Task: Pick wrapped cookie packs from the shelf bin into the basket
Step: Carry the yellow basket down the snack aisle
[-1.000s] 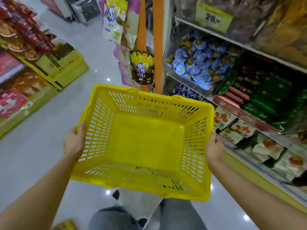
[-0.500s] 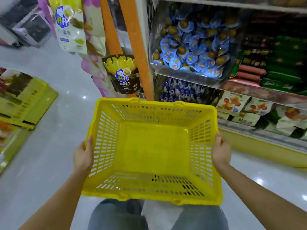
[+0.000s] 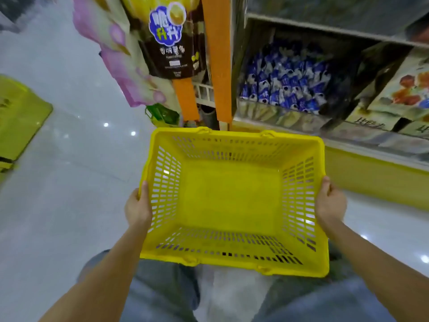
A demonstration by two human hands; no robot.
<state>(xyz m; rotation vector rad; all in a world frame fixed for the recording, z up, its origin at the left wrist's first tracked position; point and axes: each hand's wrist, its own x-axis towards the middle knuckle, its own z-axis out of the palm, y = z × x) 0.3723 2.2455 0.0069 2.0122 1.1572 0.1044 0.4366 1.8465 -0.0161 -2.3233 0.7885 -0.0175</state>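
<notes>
I hold an empty yellow plastic basket (image 3: 234, 261) in front of me over my knees. My left hand (image 3: 137, 208) grips its left rim, thumb on top. My right hand (image 3: 329, 204) grips its right rim the same way. Just beyond the basket, a low shelf bin (image 3: 267, 112) holds a heap of blue-and-white wrapped cookie packs (image 3: 285, 87). Both hands are well short of the bin.
An orange shelf post (image 3: 219, 61) stands left of the bin, with hanging snack bags (image 3: 170, 38) beside it. Boxed snacks (image 3: 399, 94) fill the shelf to the right. A yellow shelf base (image 3: 376, 180) runs along the glossy floor. A yellow display (image 3: 18, 126) stands far left.
The view has dropped and moved closer to the shelf: the lower bin of blue-and-white packs now sits straight ahead. Both hands keep their grip on the basket, which has come down towards my knees.
</notes>
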